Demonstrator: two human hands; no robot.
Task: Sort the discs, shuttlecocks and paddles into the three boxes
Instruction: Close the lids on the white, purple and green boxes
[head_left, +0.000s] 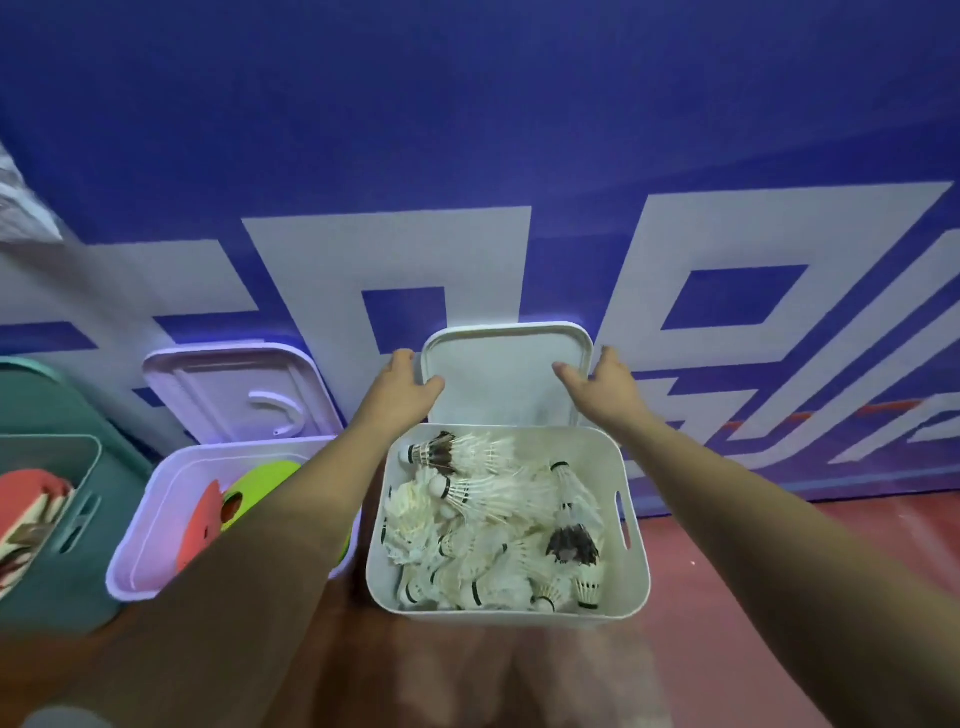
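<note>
Lid (506, 379) stood at 12 o'clock behind the shuttlecock box (638, 566), left hand (402, 387) and right hand (605, 387) clamped on its edges.

White box (636, 525): on your right, at the floor's wall edge, open; its white lid (504, 379) stands upright behind it.
Shuttlecocks (483, 499): heaped in your white box, mostly white-feathered, two dark.
Lilac box (150, 519): middle, open; your red and green discs (262, 478) lean inside.
Teal box (67, 571): on your left, red-faced paddles (31, 509) inside.
</note>
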